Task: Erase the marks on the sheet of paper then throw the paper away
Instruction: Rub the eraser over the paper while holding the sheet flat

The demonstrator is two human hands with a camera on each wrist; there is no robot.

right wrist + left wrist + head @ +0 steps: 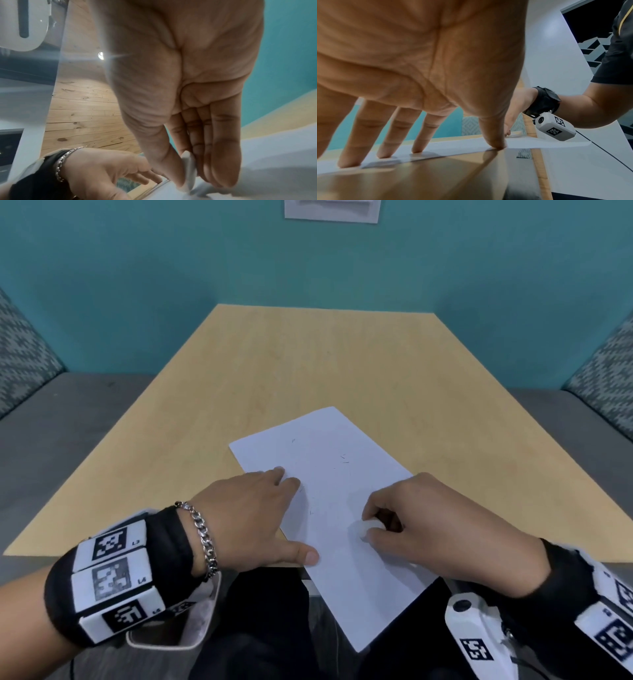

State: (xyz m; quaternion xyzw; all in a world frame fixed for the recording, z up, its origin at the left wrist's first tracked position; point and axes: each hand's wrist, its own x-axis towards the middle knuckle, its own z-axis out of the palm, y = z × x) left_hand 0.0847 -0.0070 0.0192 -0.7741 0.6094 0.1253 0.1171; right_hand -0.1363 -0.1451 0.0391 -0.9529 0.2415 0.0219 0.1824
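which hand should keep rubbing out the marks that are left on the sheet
Right. The right hand already pinches the eraser against the paper, while the left hand presses flat, pinning it.

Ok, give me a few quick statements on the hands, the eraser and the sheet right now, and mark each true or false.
1. The left hand presses on the sheet of paper with straight fingers. True.
2. The right hand pinches a white eraser against the sheet. True.
3. The sheet is crumpled into a ball. False: it lies flat.
4. The whole sheet rests on the table. False: its near corner overhangs the table edge.
5. A few small dark marks show on the sheet. True.
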